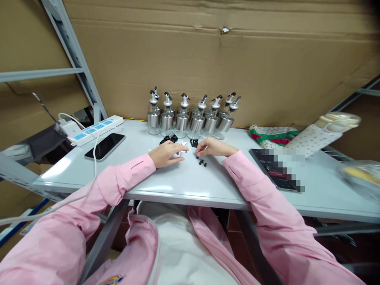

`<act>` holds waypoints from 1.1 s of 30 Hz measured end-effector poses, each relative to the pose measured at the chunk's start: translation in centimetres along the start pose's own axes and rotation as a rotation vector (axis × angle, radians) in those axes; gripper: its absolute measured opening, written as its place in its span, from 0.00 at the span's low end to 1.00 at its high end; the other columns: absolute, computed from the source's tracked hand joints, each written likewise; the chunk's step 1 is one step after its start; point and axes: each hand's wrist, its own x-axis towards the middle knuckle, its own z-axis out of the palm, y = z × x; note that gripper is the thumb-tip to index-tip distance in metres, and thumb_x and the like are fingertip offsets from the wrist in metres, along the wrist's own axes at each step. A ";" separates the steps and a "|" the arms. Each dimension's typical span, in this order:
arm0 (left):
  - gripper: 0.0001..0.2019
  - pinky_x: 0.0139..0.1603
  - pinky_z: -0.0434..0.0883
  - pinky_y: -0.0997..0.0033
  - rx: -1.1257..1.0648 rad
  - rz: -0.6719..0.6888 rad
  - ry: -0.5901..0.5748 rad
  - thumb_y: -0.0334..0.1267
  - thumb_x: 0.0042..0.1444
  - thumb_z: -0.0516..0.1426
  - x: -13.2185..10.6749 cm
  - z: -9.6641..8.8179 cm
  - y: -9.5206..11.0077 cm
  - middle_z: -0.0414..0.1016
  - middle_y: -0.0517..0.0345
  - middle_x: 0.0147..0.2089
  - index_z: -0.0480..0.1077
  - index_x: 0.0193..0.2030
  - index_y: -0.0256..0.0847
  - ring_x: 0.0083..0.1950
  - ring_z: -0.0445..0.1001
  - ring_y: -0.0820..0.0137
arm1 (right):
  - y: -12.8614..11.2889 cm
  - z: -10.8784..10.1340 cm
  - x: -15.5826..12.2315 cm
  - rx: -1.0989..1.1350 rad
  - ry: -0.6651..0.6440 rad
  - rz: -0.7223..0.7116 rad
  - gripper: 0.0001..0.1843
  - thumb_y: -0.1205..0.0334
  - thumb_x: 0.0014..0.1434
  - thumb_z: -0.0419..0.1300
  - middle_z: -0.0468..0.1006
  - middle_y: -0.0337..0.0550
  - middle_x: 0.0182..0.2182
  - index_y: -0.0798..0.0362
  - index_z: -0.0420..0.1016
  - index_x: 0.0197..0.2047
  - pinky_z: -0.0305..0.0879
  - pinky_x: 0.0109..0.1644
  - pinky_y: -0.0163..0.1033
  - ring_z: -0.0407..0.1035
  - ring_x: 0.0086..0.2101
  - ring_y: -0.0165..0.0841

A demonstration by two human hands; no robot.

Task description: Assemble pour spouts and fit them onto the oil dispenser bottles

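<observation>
My left hand (168, 153) is over the middle of the table, fingers curved around a white plastic spout piece (182, 153) that shows between thumb and fingertips. To its right, my right hand (217, 147) is closed in a pinch, with a small black plug (197, 157) at the fingertips, mostly hidden. A few more small black plugs (203, 162) lie just below that hand. Black flip caps (194, 143) sit between the hands, and a pile of black stoppers (168, 139) is behind my left hand. Glass oil bottles (182, 120) with steel sleeves and pourer tops stand in rows beyond.
At left are a power strip (96, 130), a phone (105, 146) and a white cable (95, 158) crossing my left sleeve. On the right lie a second phone (274, 170), a patterned cloth (273, 135), a dotted tumbler (319, 136) and a bagged item (362, 176). Cardboard (184, 59) lines the back.
</observation>
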 end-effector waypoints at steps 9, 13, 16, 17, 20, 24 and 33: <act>0.16 0.48 0.61 0.69 0.001 -0.010 -0.014 0.43 0.59 0.49 0.1 -0.2 0.3 0.73 0.51 0.46 0.63 0.51 0.38 0.41 0.72 0.70 | 0.2 0.2 0.2 -0.049 0.007 -0.044 0.11 0.58 0.49 0.59 0.80 0.42 0.28 0.54 0.79 0.31 0.62 0.38 0.35 0.70 0.29 0.31; 0.15 0.48 0.61 0.69 0.002 -0.013 -0.025 0.43 0.59 0.49 0.1 -0.2 0.3 0.73 0.51 0.46 0.63 0.50 0.39 0.40 0.72 0.71 | 0.0 0.4 0.1 -0.105 -0.013 -0.082 0.12 0.60 0.52 0.55 0.78 0.43 0.29 0.57 0.77 0.33 0.61 0.36 0.35 0.68 0.28 0.30; 0.15 0.47 0.61 0.69 -0.005 -0.006 -0.021 0.43 0.59 0.49 0.1 -0.2 0.3 0.73 0.52 0.46 0.63 0.50 0.39 0.40 0.72 0.71 | 0.1 0.7 0.3 -0.137 -0.006 -0.107 0.11 0.63 0.53 0.53 0.77 0.44 0.30 0.58 0.75 0.34 0.61 0.36 0.34 0.67 0.29 0.29; 0.15 0.47 0.61 0.69 -0.005 -0.005 -0.021 0.43 0.59 0.49 0.1 -0.2 0.3 0.73 0.52 0.46 0.63 0.50 0.38 0.39 0.72 0.71 | 0.1 0.8 0.4 -0.144 0.006 -0.118 0.11 0.64 0.53 0.52 0.77 0.44 0.30 0.58 0.74 0.34 0.61 0.36 0.35 0.67 0.29 0.29; 0.15 0.47 0.61 0.70 0.000 -0.003 -0.017 0.43 0.59 0.50 0.0 -0.2 0.3 0.73 0.52 0.45 0.63 0.50 0.38 0.39 0.72 0.72 | 0.0 1.1 0.5 -0.142 0.054 -0.149 0.10 0.64 0.54 0.52 0.76 0.43 0.28 0.57 0.73 0.32 0.60 0.35 0.35 0.66 0.28 0.28; 0.15 0.47 0.61 0.70 -0.007 0.005 -0.010 0.42 0.59 0.50 0.0 -0.2 0.3 0.73 0.52 0.45 0.63 0.50 0.39 0.39 0.72 0.71 | -0.4 1.2 0.4 -0.009 0.102 -0.129 0.09 0.62 0.55 0.52 0.75 0.41 0.25 0.57 0.70 0.33 0.62 0.34 0.36 0.67 0.26 0.29; 0.16 0.47 0.62 0.69 0.000 0.015 -0.016 0.43 0.59 0.50 0.0 -0.1 0.3 0.73 0.52 0.45 0.62 0.51 0.40 0.41 0.72 0.70 | -1.3 1.6 0.5 0.625 0.110 -0.085 0.18 0.48 0.49 0.59 0.76 0.41 0.27 0.55 0.62 0.29 0.68 0.38 0.39 0.72 0.29 0.28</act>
